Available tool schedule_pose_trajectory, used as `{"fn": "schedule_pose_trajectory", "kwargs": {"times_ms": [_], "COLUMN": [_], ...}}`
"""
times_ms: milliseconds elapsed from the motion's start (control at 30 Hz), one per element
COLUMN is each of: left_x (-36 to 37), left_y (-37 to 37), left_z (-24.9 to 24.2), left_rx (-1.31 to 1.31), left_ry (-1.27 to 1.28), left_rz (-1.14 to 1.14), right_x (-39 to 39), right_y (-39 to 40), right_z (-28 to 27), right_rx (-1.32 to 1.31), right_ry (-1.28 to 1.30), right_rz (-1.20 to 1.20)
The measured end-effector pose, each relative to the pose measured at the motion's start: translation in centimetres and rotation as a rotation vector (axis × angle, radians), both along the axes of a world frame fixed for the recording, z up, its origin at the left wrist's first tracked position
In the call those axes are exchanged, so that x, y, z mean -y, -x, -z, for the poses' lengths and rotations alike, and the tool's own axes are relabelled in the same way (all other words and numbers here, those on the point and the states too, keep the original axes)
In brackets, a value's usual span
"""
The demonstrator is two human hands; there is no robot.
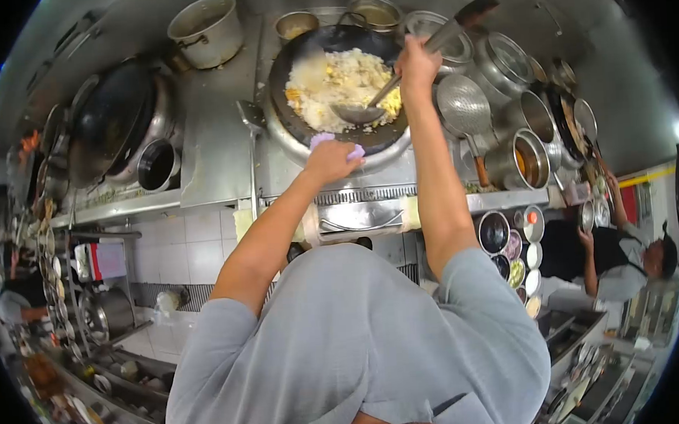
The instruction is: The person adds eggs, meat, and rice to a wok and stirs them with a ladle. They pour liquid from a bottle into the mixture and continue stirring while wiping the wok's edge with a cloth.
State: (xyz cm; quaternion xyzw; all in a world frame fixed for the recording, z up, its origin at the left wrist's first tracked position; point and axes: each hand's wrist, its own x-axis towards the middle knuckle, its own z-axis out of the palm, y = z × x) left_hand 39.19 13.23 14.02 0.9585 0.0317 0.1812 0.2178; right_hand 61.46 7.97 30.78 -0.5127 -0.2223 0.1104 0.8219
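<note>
A black wok [385, 137] sits on the stove in front of me, with fried rice [333, 82] and yellow bits of egg in it. My left hand [332, 162] is closed on a purple cloth [323, 139] at the wok's near edge. Gripped in my right hand [418, 63] is the long handle of a ladle [359, 115]. The ladle's bowl rests in the near part of the rice, and its handle slants up to the right. A pale haze blurs the rice's upper left.
Right of the wok are a perforated skimmer [464, 104] and several metal pots [527, 160]. A large pot [206, 31] stands at the back left. Another dark wok [112, 120] is farther left. Small ingredient containers [516, 262] and another person [626, 251] are at right.
</note>
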Motion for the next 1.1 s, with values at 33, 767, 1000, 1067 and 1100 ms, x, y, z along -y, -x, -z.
{"fn": "schedule_pose_trajectory", "kwargs": {"times_ms": [33, 767, 1000, 1067, 1100], "left_x": [0.6, 1.1, 1.6, 1.6, 1.6], "left_y": [1.5, 1.4, 0.1, -0.3, -0.2], "left_z": [0.6, -0.3, 0.7, 0.0, 0.1], "left_rx": [0.001, -0.111, -0.227, -0.163, -0.129], "left_ry": [0.001, 0.044, -0.01, -0.051, -0.065], "left_rz": [0.003, -0.051, -0.107, -0.083, -0.09], "right_x": [-1.6, -11.5, -6.7, -5.3, -4.3], "right_y": [-0.8, 1.9, -1.1, -2.5, -2.8], "right_z": [2.7, 2.4, 4.8, 2.3, 2.1], "right_rx": [-0.013, 0.154, 0.436, 0.352, 0.427], "right_ry": [0.003, 0.025, 0.191, 0.213, 0.14], "right_rz": [-0.025, -0.089, 0.196, 0.123, 0.242]}}
